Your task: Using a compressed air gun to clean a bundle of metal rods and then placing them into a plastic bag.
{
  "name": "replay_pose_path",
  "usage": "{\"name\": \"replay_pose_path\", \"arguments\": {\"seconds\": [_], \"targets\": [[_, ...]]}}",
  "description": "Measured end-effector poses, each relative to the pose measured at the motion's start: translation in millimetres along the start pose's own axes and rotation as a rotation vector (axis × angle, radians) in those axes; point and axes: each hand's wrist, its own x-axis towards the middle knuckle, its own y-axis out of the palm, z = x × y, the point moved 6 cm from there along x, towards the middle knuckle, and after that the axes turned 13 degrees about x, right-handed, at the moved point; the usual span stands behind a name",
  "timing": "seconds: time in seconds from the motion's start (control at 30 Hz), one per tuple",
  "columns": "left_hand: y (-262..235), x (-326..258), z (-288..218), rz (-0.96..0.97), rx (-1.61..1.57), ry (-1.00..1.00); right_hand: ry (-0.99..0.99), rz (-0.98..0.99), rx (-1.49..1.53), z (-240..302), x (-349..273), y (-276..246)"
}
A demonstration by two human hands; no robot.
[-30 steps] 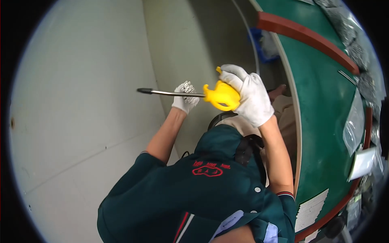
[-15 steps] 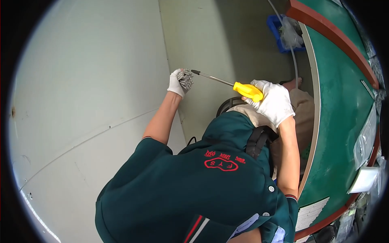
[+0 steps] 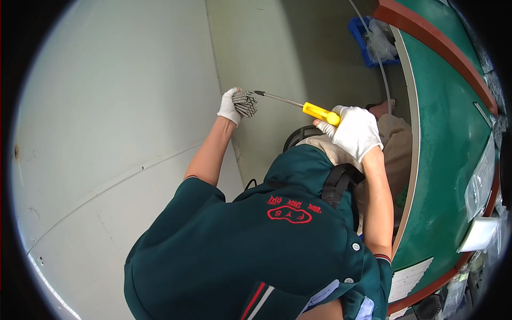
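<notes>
Left hand (image 3: 229,108), white-gloved, clamps a bundle of thin grey metal rods (image 3: 246,104), palm-side ends hidden; just beside, contact unclear, points a dark-tipped, yellow-handled metal tool (image 3: 318,112), butt covered by the white-gloved right hand (image 3: 356,131) clamping it.

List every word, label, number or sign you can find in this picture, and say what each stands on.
Dark green shirt: red characters above a red-outlined badge with lettering; wording not copied here.
Yellow-handled tool: no marking discernible.
Plastic bags at the right: too small or blurred to read.
</notes>
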Motion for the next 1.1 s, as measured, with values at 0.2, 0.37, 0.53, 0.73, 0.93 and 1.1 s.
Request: {"name": "replay_pose_path", "arguments": {"seconds": [0.2, 0.37, 0.53, 0.73, 0.93, 1.1], "targets": [[-3.9, 4.5, -4.8, -0.078, 0.006, 0.051, -0.014, 0.002, -0.037, 2.4, 0.4, 0.7], [2.0, 0.6, -5.0, 0.003, 0.012, 0.004, -0.012, -0.026, -0.057, 1.4, -0.2, 1.0], [-0.7, 1.7, -10.0, 0.006, 0.06, 0.004, -0.002, -0.04, -0.018, 1.5, 0.0, -0.7], [-10.8, 14.4, -10.0, -0.003, 0.056, 0.073, -0.001, -0.003, -0.014, 2.0, 0.2, -2.7], [-13.5, 11.7, -10.9, 0.003, 0.051, 0.085, -0.007, 0.007, -0.023, 5.7, 0.3, -2.0], [-15.5, 11.4, -11.0, -0.015, 0.051, 0.084, 0.019, 0.008, -0.017, 6.6, -1.0, -2.7]]}}
